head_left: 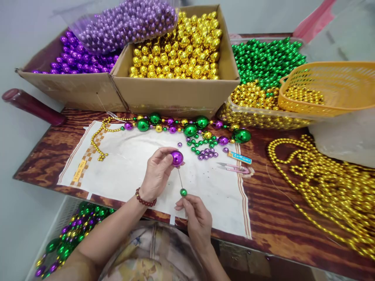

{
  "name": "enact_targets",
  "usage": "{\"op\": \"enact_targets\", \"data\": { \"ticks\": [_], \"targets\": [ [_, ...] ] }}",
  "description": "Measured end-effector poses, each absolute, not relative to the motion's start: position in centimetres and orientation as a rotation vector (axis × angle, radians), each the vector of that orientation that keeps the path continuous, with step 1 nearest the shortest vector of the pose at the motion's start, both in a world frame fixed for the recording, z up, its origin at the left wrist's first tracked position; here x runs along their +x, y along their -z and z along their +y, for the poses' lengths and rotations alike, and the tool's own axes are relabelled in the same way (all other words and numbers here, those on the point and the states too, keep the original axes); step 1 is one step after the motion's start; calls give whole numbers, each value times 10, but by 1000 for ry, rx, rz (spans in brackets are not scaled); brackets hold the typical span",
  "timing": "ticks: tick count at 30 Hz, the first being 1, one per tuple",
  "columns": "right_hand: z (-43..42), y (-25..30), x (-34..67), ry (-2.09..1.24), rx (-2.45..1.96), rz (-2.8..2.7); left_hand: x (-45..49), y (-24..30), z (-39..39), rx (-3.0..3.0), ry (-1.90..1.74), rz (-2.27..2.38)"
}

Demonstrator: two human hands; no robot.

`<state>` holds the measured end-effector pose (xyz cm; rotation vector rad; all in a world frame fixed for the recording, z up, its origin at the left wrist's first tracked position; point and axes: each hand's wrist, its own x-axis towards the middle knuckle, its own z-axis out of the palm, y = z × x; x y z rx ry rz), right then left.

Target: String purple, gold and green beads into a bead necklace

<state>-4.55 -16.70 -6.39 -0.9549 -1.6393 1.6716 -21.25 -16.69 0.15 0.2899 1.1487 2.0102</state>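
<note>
My left hand pinches a large shiny purple bead between thumb and fingers above the white towel. Below and to the right, my right hand is closed at the fingertips on a thin needle. A smaller green bead sits on the needle just above those fingertips. The needle's upper end points at the underside of the purple bead; whether it enters the hole I cannot tell. Loose green beads and small purple beads lie beyond my hands on the towel.
Behind the towel lies a strung bead garland. Pink thread snips rest at right, near a blue-orange packet. Cardboard boxes hold purple beads and gold beads. Gold bead strands cover the right side; an orange basket stands behind.
</note>
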Motion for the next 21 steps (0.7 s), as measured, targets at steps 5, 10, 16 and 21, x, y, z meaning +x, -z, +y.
{"op": "enact_targets", "data": {
  "ticks": [5, 10, 16, 21],
  "targets": [
    [-166, 61, -57, -1655, -922, -1571, -196, 1, -175, 397, -1991, 1188],
    [-157, 51, -64, -1693, -902, -1515, -188, 11, -180, 471, -1904, 1241],
    [-152, 50, -58, -1878, -924, -1434, -184, 17, -177, 425, -1826, 1262],
    [-148, 58, -53, -1891, -1046, -1275, -175, 26, -178, 532, -1719, 1316]
  ]
}}
